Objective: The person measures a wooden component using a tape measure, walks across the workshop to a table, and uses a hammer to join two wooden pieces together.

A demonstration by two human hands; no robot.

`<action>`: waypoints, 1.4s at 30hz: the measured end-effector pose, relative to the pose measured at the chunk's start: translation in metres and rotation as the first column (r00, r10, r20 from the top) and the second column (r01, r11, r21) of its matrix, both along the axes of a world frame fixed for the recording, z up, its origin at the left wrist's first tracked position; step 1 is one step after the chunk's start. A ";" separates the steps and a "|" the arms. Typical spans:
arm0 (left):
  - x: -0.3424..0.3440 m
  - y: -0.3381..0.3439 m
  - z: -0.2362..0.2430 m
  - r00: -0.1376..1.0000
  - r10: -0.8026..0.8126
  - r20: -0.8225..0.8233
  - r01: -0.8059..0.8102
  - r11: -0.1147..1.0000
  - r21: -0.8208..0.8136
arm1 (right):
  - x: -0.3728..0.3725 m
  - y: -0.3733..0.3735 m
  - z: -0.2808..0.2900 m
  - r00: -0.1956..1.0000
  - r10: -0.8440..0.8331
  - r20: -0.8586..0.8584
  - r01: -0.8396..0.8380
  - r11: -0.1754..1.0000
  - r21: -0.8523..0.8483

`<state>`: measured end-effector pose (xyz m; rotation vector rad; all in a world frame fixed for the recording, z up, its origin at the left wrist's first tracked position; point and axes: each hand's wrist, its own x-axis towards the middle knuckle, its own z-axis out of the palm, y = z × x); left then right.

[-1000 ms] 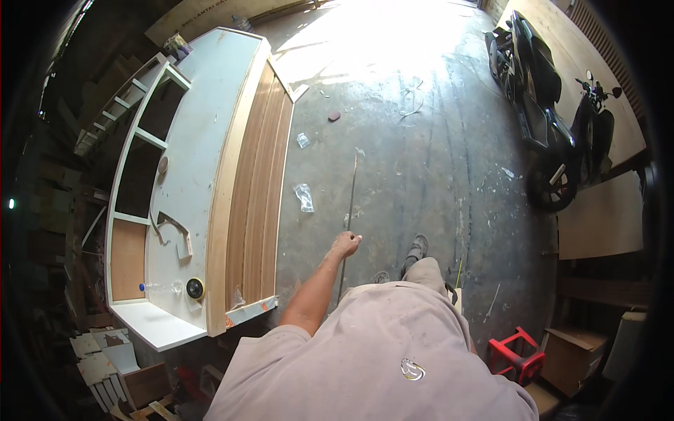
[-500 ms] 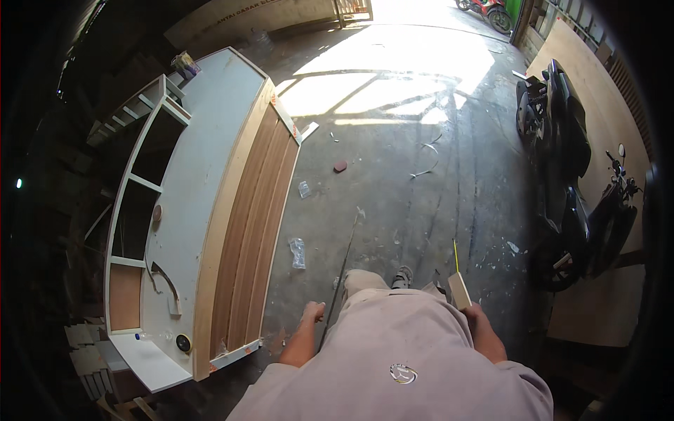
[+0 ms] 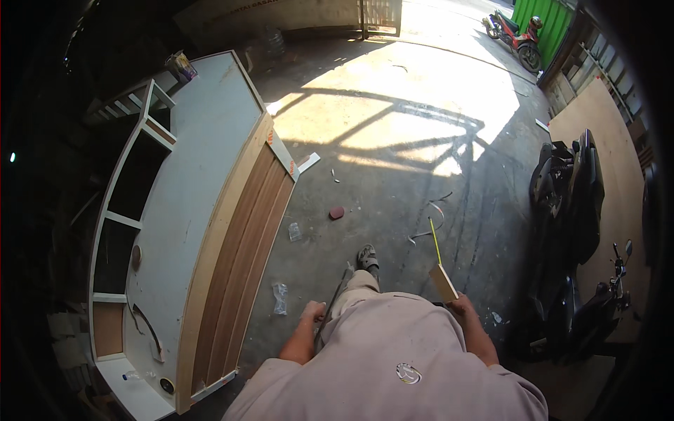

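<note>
My right hand is closed around a short, pale wooden board, held out at my right side. A thin yellow strip, like the blade of a tape measure, sticks out beyond the board's far end. At my left side my left hand hangs with its fingers curled in, and nothing shows in it. To its left lies a long white cabinet with brown slatted panels and open compartments; the hand does not touch it. One shoe shows on the floor ahead of me.
Black motorcycles stand along the right, by a large plywood sheet. Scattered over the concrete floor are a dark red pad, clear plastic scraps and curled strips. A red motorbike stands outside by green sheeting.
I have stepped forward, and a shoe now shows farther ahead. The cabinet, floor scraps and motorcycles have slid toward me in view. My right hand still holds the board and strip.
</note>
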<state>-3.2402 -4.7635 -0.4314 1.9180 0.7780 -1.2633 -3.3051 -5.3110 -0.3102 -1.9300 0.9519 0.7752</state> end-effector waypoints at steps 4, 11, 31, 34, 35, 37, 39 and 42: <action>0.173 -0.003 0.032 0.985 -0.107 0.134 0.091 0.988 0.124 | 0.049 -0.021 -0.040 0.999 -0.006 -0.039 0.003 0.997 -0.083; 0.433 -0.034 0.073 0.868 -0.071 0.492 0.020 0.994 0.108 | 0.197 -0.043 -0.034 0.988 -0.134 -0.073 0.132 0.991 -0.033; 0.650 -0.126 -0.070 0.761 0.644 0.078 -0.638 0.765 -0.084 | 1.001 -0.109 -0.013 0.916 0.400 0.022 -0.400 0.914 0.072; 0.708 -0.143 -0.094 0.757 0.653 0.019 -0.638 0.745 -0.192 | 1.112 -0.069 0.027 0.893 0.407 0.190 -0.435 0.890 0.137; 0.757 -0.154 -0.080 0.847 0.527 0.069 -0.522 0.849 -0.087 | 1.151 -0.082 0.003 0.901 0.384 0.202 -0.416 0.897 0.151; 0.830 -0.150 -0.052 0.933 0.331 0.141 -0.334 0.942 0.003 | 1.212 -0.072 -0.008 0.895 0.388 0.218 -0.423 0.895 0.141; 0.886 -0.131 -0.059 0.949 0.198 0.246 -0.191 0.980 -0.053 | 1.270 -0.053 -0.009 0.880 0.426 0.210 -0.459 0.876 0.146; 1.019 -0.109 -0.043 0.864 0.502 0.043 -0.504 0.859 0.088 | 1.321 -0.050 -0.027 0.886 0.404 0.227 -0.435 0.894 0.107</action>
